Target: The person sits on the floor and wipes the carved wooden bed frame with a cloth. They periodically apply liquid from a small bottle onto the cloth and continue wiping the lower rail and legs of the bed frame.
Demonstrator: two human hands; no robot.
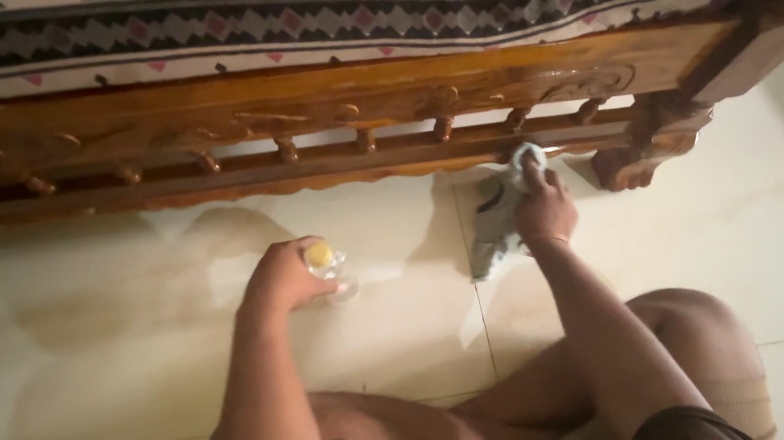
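A carved wooden bed frame of glossy, reddish-brown timber runs across the top of the view, its side rail decorated with relief scrolls and a row of short turned spindles below. Over it hangs a woven cover with zigzag and diamond bands in pink, black and cream. At the right end stands a chunky carved foot. The floor is made of large, smooth cream tiles, shiny enough to mirror the frame, with thin dark grout lines.

The person sits on the floor with bare knees bent in the lower part of the view. The right hand is closed around a crumpled pale grey-white cloth, soft and creased, and presses its upper end against the lower rail of the frame, just left of the carved foot; the rest of the cloth hangs down to the tile beside the wrist.

The left hand is curled around the top of a small clear bottle with a yellow cap, which stands on the tiles well to the left of the cloth. The bottle looks like transparent plastic; what it holds I cannot tell. The fingers wrap its neck and shoulder, the cap peeking out beside the thumb.
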